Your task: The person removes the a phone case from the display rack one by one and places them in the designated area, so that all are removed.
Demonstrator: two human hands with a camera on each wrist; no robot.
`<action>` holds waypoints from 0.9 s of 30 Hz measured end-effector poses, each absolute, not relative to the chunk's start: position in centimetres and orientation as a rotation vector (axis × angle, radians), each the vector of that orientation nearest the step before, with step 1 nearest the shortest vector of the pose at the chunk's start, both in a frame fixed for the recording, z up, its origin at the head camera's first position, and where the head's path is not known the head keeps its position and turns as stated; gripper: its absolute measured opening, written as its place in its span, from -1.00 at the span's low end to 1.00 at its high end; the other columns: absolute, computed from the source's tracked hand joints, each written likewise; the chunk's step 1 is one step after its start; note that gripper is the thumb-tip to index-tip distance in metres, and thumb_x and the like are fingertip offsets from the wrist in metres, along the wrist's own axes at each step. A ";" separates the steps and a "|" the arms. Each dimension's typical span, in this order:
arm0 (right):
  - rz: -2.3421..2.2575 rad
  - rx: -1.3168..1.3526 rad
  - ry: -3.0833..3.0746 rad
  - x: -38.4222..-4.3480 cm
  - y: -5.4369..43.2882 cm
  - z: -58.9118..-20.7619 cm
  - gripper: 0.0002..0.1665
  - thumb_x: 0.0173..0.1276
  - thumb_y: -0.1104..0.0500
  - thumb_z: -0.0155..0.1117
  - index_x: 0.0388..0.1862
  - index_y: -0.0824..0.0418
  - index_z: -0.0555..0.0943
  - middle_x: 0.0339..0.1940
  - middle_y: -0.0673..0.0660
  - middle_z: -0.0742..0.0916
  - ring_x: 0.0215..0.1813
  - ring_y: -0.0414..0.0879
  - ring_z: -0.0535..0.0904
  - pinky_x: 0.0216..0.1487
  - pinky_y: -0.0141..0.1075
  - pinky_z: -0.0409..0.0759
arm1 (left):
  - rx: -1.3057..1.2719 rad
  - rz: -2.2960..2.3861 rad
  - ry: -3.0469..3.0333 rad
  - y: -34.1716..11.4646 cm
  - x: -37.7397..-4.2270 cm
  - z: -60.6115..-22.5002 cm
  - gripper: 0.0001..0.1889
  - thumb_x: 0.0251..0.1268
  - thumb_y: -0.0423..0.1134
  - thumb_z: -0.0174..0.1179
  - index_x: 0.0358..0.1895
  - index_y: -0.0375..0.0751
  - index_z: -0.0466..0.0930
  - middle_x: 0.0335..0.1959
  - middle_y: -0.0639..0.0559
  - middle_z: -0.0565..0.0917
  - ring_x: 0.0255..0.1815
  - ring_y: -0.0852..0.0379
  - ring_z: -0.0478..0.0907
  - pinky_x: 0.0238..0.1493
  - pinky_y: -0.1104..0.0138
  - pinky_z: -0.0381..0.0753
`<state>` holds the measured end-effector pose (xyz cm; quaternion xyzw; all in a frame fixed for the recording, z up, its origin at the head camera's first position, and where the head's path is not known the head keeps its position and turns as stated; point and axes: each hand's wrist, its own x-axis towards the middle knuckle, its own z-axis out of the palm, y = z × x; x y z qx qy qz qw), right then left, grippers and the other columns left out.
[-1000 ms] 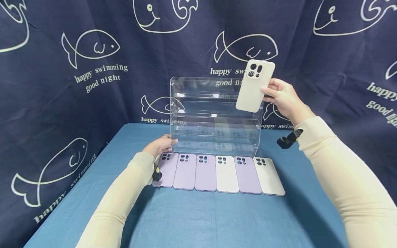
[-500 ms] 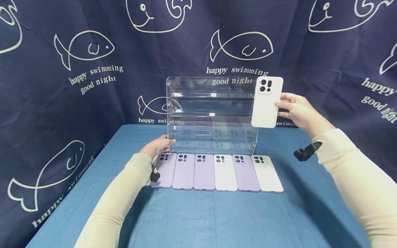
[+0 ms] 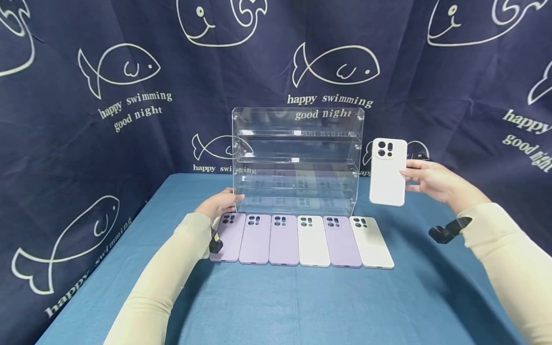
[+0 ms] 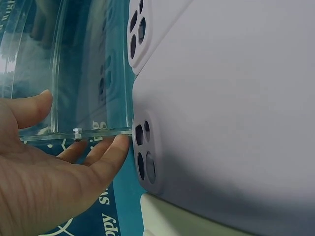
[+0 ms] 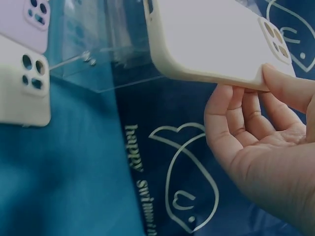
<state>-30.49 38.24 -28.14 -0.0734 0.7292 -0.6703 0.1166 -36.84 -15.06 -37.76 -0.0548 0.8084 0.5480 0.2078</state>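
In the head view my right hand (image 3: pixel 440 181) holds a white phone case (image 3: pixel 388 177) upright by its right edge, to the right of the clear acrylic display rack (image 3: pixel 297 184). The right wrist view shows the thumb on the face of the case and the other fingers behind its edge. My left hand (image 4: pixel 64 172) grips the rack's left side low down, thumb on the inner side and fingers on the outer. In front of the rack lies a row of phone cases, purple (image 3: pixel 254 242) and white (image 3: pixel 314 244). A cream case (image 4: pixel 182 221) is partly hidden under the left wrist.
The tiered rack stands near the back of the blue-covered table (image 3: pixel 276 306). Close behind hangs a dark blue curtain (image 3: pixel 258 72) with fish drawings. A white case (image 3: pixel 373 242) ends the row on the right.
My right hand has carried the white phone case right and down, from in front of the rack's upper right corner to beside the rack. The left hand has stayed on the rack's side.
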 end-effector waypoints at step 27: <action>-1.482 0.105 2.221 -29.3 42.6 -35.3 -0.11 0.55 0.07 0.01 0.48 0.56 -0.19 -0.28 -0.28 0.65 -0.16 -0.38 0.58 0.00 -0.35 0.60 | -0.130 1.550 2.240 -14.9 -36.9 -38.0 -0.28 0.54 -0.21 -0.07 0.54 -0.31 -0.27 0.49 -0.34 0.10 0.49 -0.16 0.15 0.49 0.15 0.33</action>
